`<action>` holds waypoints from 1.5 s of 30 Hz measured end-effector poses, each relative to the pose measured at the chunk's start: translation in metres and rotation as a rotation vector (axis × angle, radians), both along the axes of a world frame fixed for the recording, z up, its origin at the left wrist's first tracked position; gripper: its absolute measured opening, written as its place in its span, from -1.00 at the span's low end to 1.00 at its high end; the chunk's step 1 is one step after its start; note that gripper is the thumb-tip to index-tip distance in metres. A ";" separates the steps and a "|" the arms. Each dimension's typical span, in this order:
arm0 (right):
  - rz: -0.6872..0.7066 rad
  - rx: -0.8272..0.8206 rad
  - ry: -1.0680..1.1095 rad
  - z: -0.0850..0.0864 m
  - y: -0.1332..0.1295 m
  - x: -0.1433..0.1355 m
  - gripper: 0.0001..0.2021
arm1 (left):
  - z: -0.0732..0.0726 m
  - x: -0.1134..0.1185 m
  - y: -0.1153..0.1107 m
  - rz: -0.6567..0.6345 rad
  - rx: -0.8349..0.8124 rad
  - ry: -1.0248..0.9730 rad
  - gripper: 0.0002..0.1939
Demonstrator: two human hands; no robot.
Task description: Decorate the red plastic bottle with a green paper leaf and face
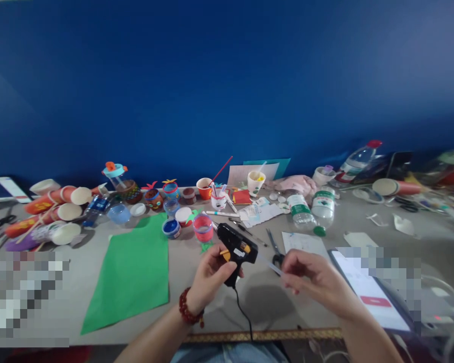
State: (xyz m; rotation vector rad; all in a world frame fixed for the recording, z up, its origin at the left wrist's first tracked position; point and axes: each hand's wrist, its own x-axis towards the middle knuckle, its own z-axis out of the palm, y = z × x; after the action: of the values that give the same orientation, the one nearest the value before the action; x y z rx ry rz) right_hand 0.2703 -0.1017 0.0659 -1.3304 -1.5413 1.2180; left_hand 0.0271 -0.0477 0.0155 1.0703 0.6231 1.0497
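My left hand (217,275) is wrapped round the handle of a black glue gun (236,244) with a yellow trigger, its nozzle pointing up and to the left. A black cord hangs from the handle's base. Between the fingertips of my right hand (310,277) is a translucent glue stick (271,264), its far end at or near the back of the gun; I cannot tell whether it is inside. Just beyond my right hand lie black-handled scissors (276,252). A pink-red ring-shaped piece (203,228) with green paper leaves sits past the nozzle.
Green paper (136,272) covers the table's left part. Paint pots (171,228), paper cups (256,182) and painted cups line the back. Cut plastic bottles (300,209) stand at right, beyond a lit tablet (371,287). Stacked cups (60,194) lie far left.
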 end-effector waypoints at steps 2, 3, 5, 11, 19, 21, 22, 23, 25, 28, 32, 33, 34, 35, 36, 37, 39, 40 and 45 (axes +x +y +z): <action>-0.029 0.019 -0.094 0.003 0.000 -0.005 -0.75 | -0.001 0.000 0.000 -0.005 0.009 0.006 -0.70; -0.036 0.024 -0.111 0.004 0.001 -0.007 -0.76 | -0.002 0.000 0.000 -0.009 0.010 0.010 -0.71; -0.046 0.025 -0.117 0.003 0.003 -0.011 -0.80 | -0.003 -0.001 0.000 -0.015 0.006 0.017 -0.70; -0.082 0.004 -0.085 -0.001 0.005 -0.014 -0.83 | -0.001 -0.002 0.002 -0.010 0.004 0.034 -0.70; -0.064 -0.081 0.015 0.002 0.009 -0.015 -0.78 | 0.000 -0.003 0.003 -0.028 0.023 0.058 -0.69; -0.050 -0.081 0.018 0.001 0.009 -0.015 -0.78 | -0.001 -0.003 0.003 -0.027 0.025 0.058 -0.70; -0.052 -0.068 0.010 0.001 0.009 -0.015 -0.78 | -0.001 -0.003 0.003 -0.027 0.023 0.056 -0.70; -0.061 -0.045 -0.008 0.001 0.009 -0.015 -0.79 | -0.001 -0.004 0.003 -0.030 0.023 0.053 -0.70; -0.098 0.035 -0.074 0.001 0.008 -0.015 -0.82 | -0.001 -0.004 0.003 -0.040 0.026 0.047 -0.71; -0.158 0.182 -0.215 0.001 0.007 -0.015 -0.87 | 0.000 -0.004 0.003 -0.047 0.031 0.052 -0.70; -0.188 0.244 -0.274 0.002 0.005 -0.015 -0.89 | 0.000 -0.004 0.002 -0.039 0.032 0.062 -0.70; -0.182 0.225 -0.260 0.002 0.004 -0.015 -0.89 | -0.001 -0.003 0.002 -0.042 0.030 0.061 -0.70; -0.174 0.200 -0.241 0.002 0.004 -0.015 -0.88 | -0.001 -0.003 0.003 -0.046 0.028 0.058 -0.70; -0.165 0.171 -0.218 0.001 0.004 -0.015 -0.88 | -0.001 -0.003 0.003 -0.049 0.027 0.056 -0.70; -0.159 0.144 -0.194 0.001 0.004 -0.015 -0.87 | -0.002 -0.003 0.003 -0.051 0.028 0.056 -0.70; -0.152 0.121 -0.170 0.000 0.004 -0.015 -0.86 | -0.002 -0.003 0.003 -0.051 0.030 0.057 -0.70; -0.146 0.083 -0.126 0.000 0.004 -0.016 -0.85 | -0.002 -0.003 0.003 -0.050 0.038 0.058 -0.69; -0.144 0.066 -0.106 0.000 0.004 -0.016 -0.84 | -0.002 -0.003 0.003 -0.049 0.042 0.058 -0.69; -0.128 -0.034 0.019 0.003 0.005 -0.013 -0.79 | -0.002 -0.002 0.003 -0.049 0.028 0.042 -0.70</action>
State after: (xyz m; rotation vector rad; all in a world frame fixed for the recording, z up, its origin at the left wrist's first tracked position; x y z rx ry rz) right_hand 0.2571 -0.0966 0.0686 -1.4128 -1.4056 1.1782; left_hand 0.0250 -0.0448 0.0139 1.1290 0.6150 0.9981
